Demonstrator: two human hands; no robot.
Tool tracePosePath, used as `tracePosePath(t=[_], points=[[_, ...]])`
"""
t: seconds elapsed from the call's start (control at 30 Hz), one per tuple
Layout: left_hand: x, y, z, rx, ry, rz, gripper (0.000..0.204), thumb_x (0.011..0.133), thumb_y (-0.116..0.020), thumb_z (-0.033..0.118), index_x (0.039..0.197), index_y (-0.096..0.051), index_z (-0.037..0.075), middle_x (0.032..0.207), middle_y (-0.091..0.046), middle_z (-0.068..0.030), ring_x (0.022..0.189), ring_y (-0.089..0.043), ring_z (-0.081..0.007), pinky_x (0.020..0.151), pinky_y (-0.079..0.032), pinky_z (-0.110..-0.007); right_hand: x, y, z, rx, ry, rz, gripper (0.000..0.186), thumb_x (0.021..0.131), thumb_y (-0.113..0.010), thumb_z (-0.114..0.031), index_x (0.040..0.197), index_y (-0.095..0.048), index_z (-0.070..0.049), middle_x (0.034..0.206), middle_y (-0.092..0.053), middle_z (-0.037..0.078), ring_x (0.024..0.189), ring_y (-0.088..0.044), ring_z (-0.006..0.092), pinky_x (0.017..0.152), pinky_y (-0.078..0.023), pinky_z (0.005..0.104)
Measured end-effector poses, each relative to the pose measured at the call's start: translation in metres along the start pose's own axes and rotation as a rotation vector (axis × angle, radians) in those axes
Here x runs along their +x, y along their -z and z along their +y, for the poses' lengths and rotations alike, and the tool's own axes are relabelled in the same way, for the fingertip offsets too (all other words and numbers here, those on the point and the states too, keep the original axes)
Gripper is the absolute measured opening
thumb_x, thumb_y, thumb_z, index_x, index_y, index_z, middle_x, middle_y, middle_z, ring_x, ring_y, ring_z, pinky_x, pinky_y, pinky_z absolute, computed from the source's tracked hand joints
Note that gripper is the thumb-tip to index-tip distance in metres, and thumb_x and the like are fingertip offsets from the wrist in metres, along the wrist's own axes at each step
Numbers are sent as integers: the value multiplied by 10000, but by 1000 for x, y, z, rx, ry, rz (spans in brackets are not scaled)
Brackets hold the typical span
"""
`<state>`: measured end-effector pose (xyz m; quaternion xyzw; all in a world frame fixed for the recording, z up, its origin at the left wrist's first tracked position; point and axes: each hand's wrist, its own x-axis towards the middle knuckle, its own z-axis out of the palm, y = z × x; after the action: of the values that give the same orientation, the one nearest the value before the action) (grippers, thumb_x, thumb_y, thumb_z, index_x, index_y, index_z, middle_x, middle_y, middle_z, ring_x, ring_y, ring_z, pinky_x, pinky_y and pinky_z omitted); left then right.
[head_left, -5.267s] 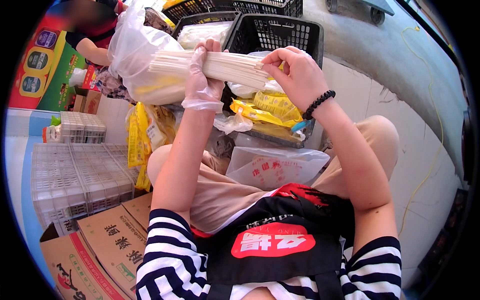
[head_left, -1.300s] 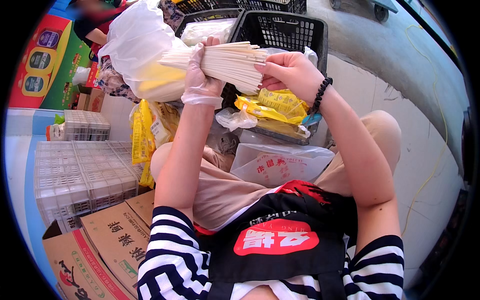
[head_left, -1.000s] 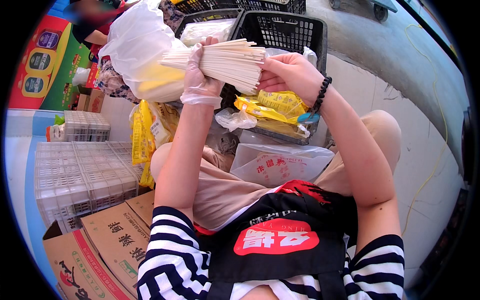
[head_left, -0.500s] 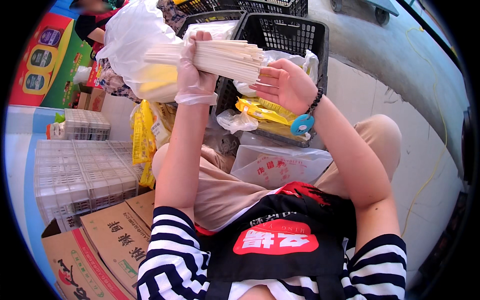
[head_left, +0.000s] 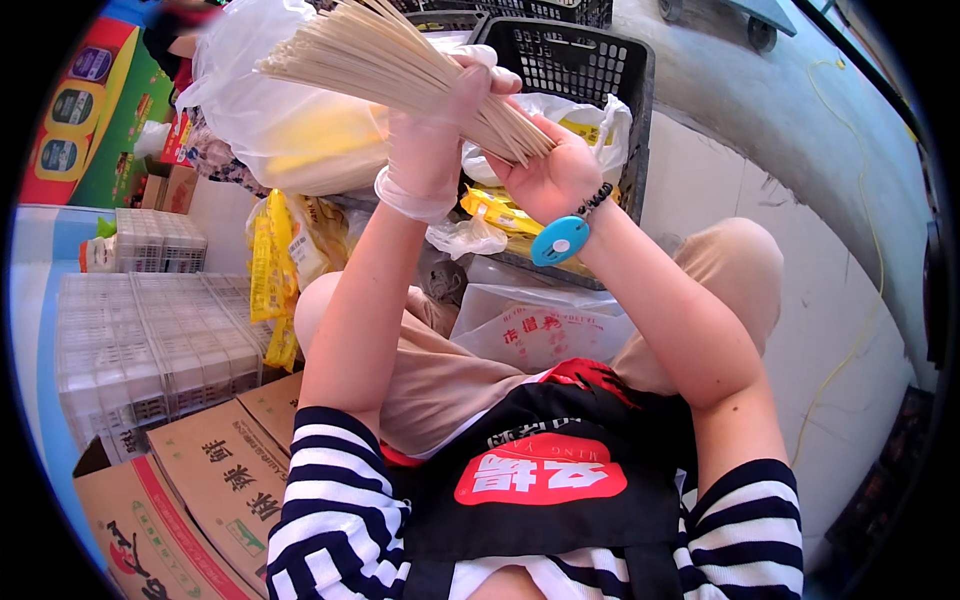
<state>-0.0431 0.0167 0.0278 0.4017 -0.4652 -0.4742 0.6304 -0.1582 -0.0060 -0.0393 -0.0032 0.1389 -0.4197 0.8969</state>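
Observation:
My left hand [head_left: 445,125], in a thin clear glove, is closed around a bundle of thin pale sticks [head_left: 365,60] that look like bamboo skewers. The bundle slants from upper left to lower right, its far ends fanned out. Its lower ends rest in the palm of my bare right hand [head_left: 560,175], which curls about them; some of those fingers are hidden behind the sticks. A dark bead bracelet with a blue round tag [head_left: 560,241] circles my right wrist.
Below my hands, a black plastic crate [head_left: 643,110] holds yellow packets [head_left: 500,208] and plastic bags. A big white bag [head_left: 240,95] stands left of it, near yellow packaging [head_left: 272,260]. White mesh baskets [head_left: 150,335] and cardboard boxes [head_left: 205,460] line my left side; a white printed bag [head_left: 540,322] lies between my legs.
The bundle has tipped from nearly level to a slant, its left ends raised. My left hand has shifted right, and my right hand has come in under the lower ends.

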Motion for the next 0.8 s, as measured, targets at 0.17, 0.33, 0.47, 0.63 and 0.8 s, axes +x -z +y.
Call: tracePosePath(t=[0.17, 0.33, 0.47, 0.63, 0.8], points=[[17, 22, -2, -186, 74, 119, 178, 862, -596, 188, 970, -554, 54, 853, -623, -66, 847, -616, -177, 807, -507, -350, -4, 4, -2, 35, -155, -132, 422, 956, -333, -327, 1229, -466, -34, 1188, -509, 129, 1095, -486, 255, 953, -399, 389], [20, 40, -7, -456, 249, -85, 185, 877, -593, 225, 958, -552, 63, 846, -597, -44, 867, -604, -177, 835, -507, -361, -3, 7, -17, -260, -308, -6, 720, 887, -387, -576, 1270, -410, 34, 1196, -517, 183, 1109, -514, 297, 913, -439, 407], [13, 33, -7, -469, 307, -188, 194, 877, -593, 263, 913, -549, 77, 837, -580, -31, 838, -594, -168, 817, -506, -349, -13, -5, -20, -453, -545, -252, 741, 862, -393, -619, 1226, -459, 24, 1028, -597, 186, 948, -603, 298, 877, -477, 396], [2, 23, -6, -507, 375, -285, 230, 867, -607, 298, 904, -534, 84, 845, -580, -49, 813, -589, -184, 802, -496, -352, -25, -7, -15, -775, -415, -496, 326, 848, -597, -290, 1001, -535, -9, 752, -582, 65, 614, -570, 151, 564, -460, 260], [2, 25, 7, -362, 312, -307, 487, 829, -644, 249, 1230, -442, 59, 1085, -571, -89, 1005, -581, -223, 905, -468, -381, -30, -21, 0, -1141, -93, -283, 168, 833, -604, -187, 880, -510, -56, 657, -506, 7, 543, -497, 81, 495, -402, 242]])
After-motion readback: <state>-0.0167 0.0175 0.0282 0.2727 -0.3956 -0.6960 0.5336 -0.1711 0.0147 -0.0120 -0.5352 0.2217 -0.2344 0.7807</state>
